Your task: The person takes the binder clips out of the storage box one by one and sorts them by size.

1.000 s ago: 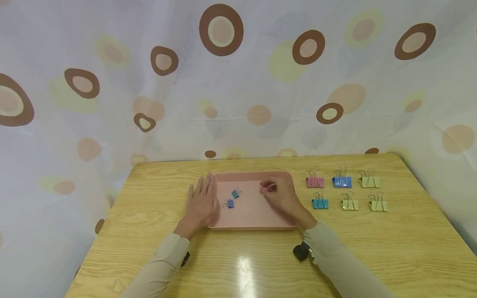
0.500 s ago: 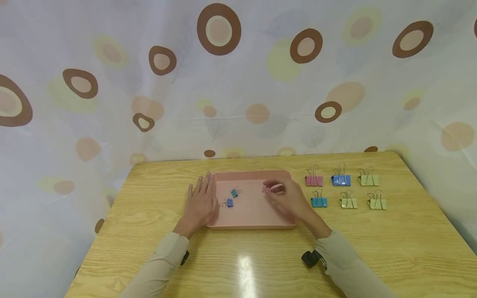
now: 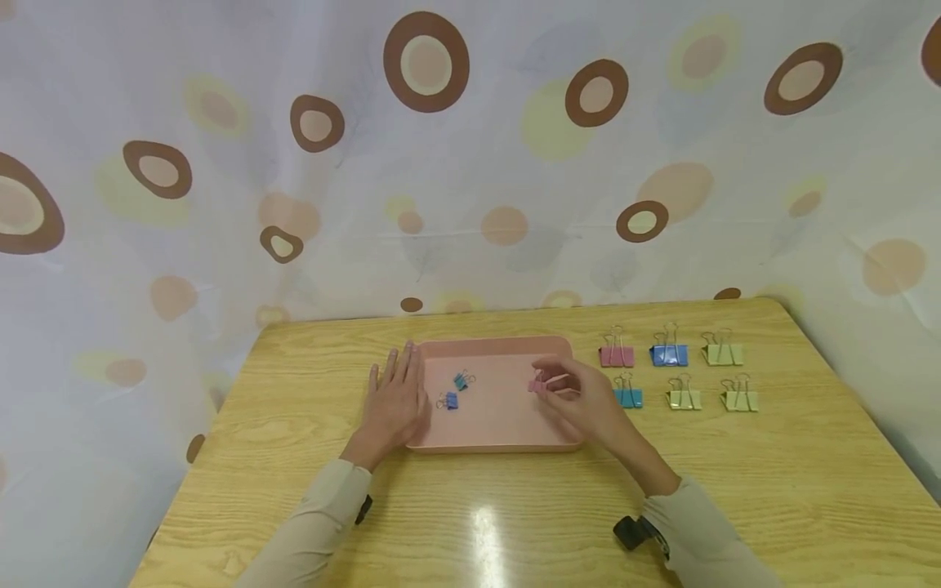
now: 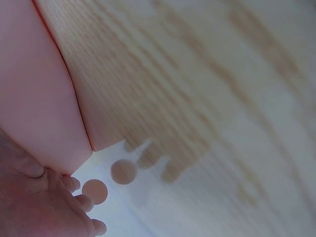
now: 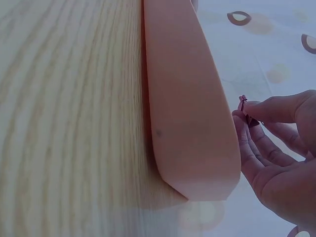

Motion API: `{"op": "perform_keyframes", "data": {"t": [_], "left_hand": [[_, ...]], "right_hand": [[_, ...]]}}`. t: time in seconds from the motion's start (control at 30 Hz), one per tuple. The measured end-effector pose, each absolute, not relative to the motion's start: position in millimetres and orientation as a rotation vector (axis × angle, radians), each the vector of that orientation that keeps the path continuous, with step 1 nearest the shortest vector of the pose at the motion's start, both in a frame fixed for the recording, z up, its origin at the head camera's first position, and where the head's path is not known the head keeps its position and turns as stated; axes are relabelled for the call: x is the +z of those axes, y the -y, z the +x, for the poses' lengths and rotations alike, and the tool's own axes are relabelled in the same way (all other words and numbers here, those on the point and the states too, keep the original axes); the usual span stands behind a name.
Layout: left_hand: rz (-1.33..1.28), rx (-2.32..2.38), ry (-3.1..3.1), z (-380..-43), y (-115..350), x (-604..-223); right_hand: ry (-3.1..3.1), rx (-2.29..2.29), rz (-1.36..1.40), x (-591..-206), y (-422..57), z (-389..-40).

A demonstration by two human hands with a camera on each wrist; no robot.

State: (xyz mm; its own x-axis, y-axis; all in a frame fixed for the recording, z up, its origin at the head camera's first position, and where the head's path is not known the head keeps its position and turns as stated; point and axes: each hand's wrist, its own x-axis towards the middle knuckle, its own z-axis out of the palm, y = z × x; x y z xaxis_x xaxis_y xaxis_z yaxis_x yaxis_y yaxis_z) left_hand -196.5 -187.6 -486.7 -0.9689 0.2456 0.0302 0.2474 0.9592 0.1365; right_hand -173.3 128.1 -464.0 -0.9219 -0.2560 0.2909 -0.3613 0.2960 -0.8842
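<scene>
In the head view my right hand (image 3: 584, 400) pinches a small pink binder clip (image 3: 538, 382) over the right part of a pink tray (image 3: 488, 420). The right wrist view shows the same pink clip (image 5: 251, 120) between thumb and fingertips, beyond the tray's side wall (image 5: 192, 108). My left hand (image 3: 393, 404) lies with straight fingers along the tray's left edge, touching it. Inside the tray, on the left, are a small teal binder clip (image 3: 461, 381) and a small blue binder clip (image 3: 452, 400). The left wrist view has the left hand (image 4: 44, 202) against the tray's outer wall (image 4: 39, 98).
Right of the tray, larger binder clips stand in two rows on the wooden table (image 3: 331, 490): pink (image 3: 617, 356), blue (image 3: 669, 354) and pale green (image 3: 724, 354) behind; teal (image 3: 628, 398) and two pale green (image 3: 685, 399) in front. A patterned curtain (image 3: 470, 163) hangs behind the table.
My right hand has moved slightly right and toward me with the small pink binder clip, which now shows more fully at the fingertips. The left hand has stayed at the tray's edge.
</scene>
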Motion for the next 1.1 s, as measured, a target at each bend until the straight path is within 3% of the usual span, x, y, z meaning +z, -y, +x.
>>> {"op": "perform_keyframes", "data": {"t": [1.1], "left_hand": [[-0.398, -0.236, 3.101, -197.2, 189.0, -486.8]], "right_hand": [[2.399, 1.828, 0.52, -466.3, -183.2, -130.6]]}}
